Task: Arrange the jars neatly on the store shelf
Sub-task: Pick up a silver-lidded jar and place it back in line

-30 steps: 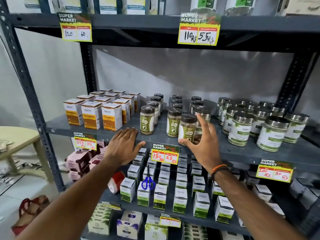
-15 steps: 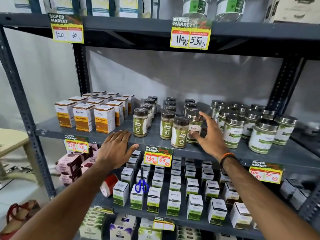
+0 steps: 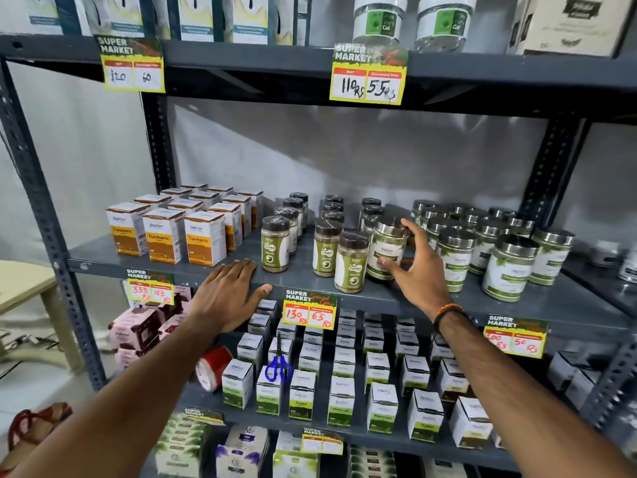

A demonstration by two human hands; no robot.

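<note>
On the grey middle shelf (image 3: 303,282) stand rows of slim dark-lidded jars; the front ones are at the left (image 3: 275,244), the middle (image 3: 326,248) and further forward (image 3: 351,262). To their right is a cluster of wider silver-lidded jars (image 3: 510,267) with green and white labels. My right hand (image 3: 420,270) grips one silver-lidded jar (image 3: 387,243) just right of the slim jars, thumb on its label and fingers behind its lid. My left hand (image 3: 224,298) lies flat on the shelf's front edge and holds nothing.
Turmeric boxes (image 3: 203,239) fill the shelf's left part. Price tags (image 3: 308,313) hang from the shelf edges. The shelf below carries small white boxes, blue scissors (image 3: 278,369) and a red tape roll (image 3: 213,369). Gel jars (image 3: 379,20) stand on the top shelf.
My right hand let go of the forward dark-lidded jar, moved right and closed on a silver-lidded jar. My left hand stayed on the shelf edge.
</note>
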